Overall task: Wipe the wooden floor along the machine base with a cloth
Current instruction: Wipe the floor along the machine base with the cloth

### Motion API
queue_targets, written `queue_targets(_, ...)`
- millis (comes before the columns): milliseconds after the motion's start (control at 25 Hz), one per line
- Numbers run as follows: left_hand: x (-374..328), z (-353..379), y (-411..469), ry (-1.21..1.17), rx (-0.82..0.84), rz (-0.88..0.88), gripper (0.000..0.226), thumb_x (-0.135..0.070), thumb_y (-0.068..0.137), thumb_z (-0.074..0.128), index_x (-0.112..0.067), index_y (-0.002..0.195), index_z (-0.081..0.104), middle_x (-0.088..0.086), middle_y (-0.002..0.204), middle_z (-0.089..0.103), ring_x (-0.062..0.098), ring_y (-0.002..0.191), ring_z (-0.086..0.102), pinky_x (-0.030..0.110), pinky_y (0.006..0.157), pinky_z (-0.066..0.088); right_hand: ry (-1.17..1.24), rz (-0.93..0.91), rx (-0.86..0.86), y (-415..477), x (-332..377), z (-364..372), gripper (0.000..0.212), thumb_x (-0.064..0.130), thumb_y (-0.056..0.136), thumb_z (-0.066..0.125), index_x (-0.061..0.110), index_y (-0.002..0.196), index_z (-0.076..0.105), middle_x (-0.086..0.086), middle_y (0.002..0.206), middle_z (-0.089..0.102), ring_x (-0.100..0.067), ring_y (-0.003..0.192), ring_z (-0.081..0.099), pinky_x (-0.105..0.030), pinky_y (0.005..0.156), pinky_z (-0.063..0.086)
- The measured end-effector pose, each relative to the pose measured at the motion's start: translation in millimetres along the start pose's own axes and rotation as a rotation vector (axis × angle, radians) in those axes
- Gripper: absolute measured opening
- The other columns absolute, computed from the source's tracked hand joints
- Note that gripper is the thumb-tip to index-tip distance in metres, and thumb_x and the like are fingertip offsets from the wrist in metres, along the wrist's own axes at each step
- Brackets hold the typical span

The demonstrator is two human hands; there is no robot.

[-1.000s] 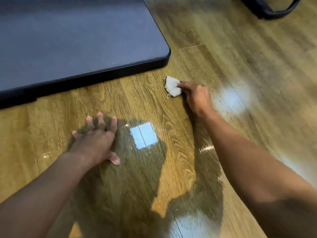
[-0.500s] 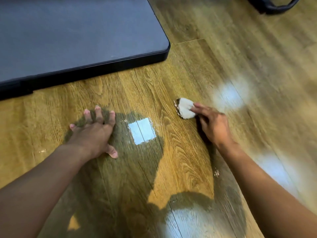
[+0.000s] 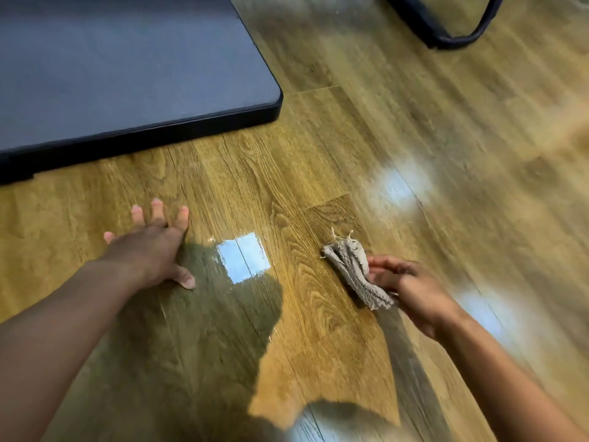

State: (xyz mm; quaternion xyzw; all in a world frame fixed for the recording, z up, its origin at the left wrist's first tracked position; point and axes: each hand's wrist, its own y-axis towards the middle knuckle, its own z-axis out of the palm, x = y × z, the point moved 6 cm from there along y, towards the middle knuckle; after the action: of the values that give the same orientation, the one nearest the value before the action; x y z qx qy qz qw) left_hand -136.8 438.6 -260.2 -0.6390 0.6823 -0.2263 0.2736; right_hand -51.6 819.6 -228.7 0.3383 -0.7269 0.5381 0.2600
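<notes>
A small grey frayed cloth (image 3: 353, 271) lies bunched against the glossy wooden floor (image 3: 318, 161), gripped at its near end by my right hand (image 3: 411, 290). The dark machine base (image 3: 121, 68), a flat slab with a black rounded edge, fills the upper left; the cloth is well away from its corner, toward me and to the right. My left hand (image 3: 153, 247) rests flat on the floor with fingers spread, holding nothing, a short way in front of the base's long edge.
A black curved frame (image 3: 446, 30) stands on the floor at the top right. Bright window reflections shine on the boards between my hands and to the right. My own shadow covers the floor near the bottom.
My right hand has dragged the cloth from just beside the base's corner back toward me and rightward. My left hand has stayed planted on the floor.
</notes>
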Motion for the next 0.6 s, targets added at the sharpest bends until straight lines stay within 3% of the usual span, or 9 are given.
queue_targets(80, 0, 0, -2, -0.003, -0.006, -0.003, 0.132, -0.055, 0.062, 0.080, -0.033, 0.148, -0.019, 0.006, 0.153, -0.031, 0.035, 0.142, -0.020, 0.067, 0.106, 0.016, -0.394, -0.128, -0.234, 3, 16, -27, 0.029, 0.002, 0.087, 0.058, 0.016, 0.112, 0.067, -0.003, 0.111, 0.069, -0.013, 0.094, 0.065, -0.027, 0.078, 0.051)
queue_targets(160, -1, 1, -3, 0.001, -0.012, -0.006, 0.131, -0.055, 0.063, 0.079, -0.033, 0.148, -0.019, 0.007, 0.153, -0.030, 0.035, 0.142, -0.019, 0.067, 0.107, 0.016, -0.706, -0.371, -0.465, -8, 35, -35, 0.031, 0.013, 0.092, 0.054, 0.017, 0.122, 0.061, -0.002, 0.119, 0.065, -0.010, 0.093, 0.063, -0.025, 0.083, 0.049)
queue_targets(240, -1, 0, -4, -0.005, -0.006, -0.004, 0.131, -0.055, 0.065, 0.079, -0.031, 0.148, -0.019, 0.008, 0.153, -0.030, 0.036, 0.142, -0.019, 0.067, 0.107, 0.015, -0.874, -0.586, -0.343, -15, 35, -4, 0.036, 0.025, 0.094, 0.053, 0.023, 0.130, 0.055, 0.003, 0.134, 0.055, -0.006, 0.103, 0.058, -0.025, 0.089, 0.046)
queue_targets(320, 0, 0, -3, -0.010, -0.005, 0.000, 0.131, -0.054, 0.065, 0.079, -0.031, 0.147, -0.020, 0.009, 0.153, -0.031, 0.036, 0.142, -0.020, 0.067, 0.107, 0.014, -1.007, -0.614, -0.160, -10, 12, 27, 0.043, 0.030, 0.094, 0.054, 0.022, 0.136, 0.050, 0.004, 0.144, 0.043, -0.010, 0.126, 0.045, -0.026, 0.104, 0.037)
queue_targets(600, -2, 0, -1, -0.019, 0.002, -0.001, 0.132, -0.051, 0.063, 0.081, -0.032, 0.148, -0.019, 0.008, 0.153, -0.030, 0.036, 0.141, -0.020, 0.067, 0.107, 0.013, -0.930, -0.665, -0.277, 37, 41, 55, 0.034, 0.013, 0.095, 0.053, 0.009, 0.129, 0.057, -0.007, 0.136, 0.053, -0.021, 0.130, 0.046, -0.037, 0.110, 0.036)
